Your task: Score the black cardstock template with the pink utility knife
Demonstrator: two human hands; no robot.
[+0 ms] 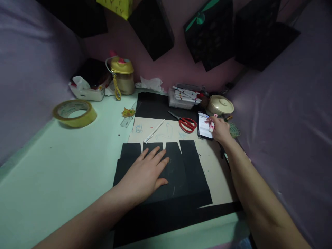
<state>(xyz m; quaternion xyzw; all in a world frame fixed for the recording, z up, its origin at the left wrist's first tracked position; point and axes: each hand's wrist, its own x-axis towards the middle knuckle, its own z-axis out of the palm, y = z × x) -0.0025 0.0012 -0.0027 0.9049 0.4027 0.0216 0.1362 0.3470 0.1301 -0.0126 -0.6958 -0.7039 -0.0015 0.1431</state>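
Observation:
My left hand (145,173) lies flat with spread fingers on a sheet of black card (195,173), whose far edge is cut into several flaps. At the right, my right hand (221,130) is over a phone (203,129) with a lit screen, one finger at the glass. A slim pink-and-white tool (212,123) is gripped in that hand; its exact kind is unclear. Red-handled scissors (187,124) lie left of the phone, blades partly apart. A white pen-like stick (154,131) rests on the pale board (220,180) just beyond the card's flaps.
A roll of yellowish tape (90,116) and a clear ruler (126,121) lie at the left. Along the back stand a yellow-lidded cup (126,77), tissues (88,93), a box of markers (183,100) and a lidded cream bowl (220,104). Black paper bags (153,31) hang overhead.

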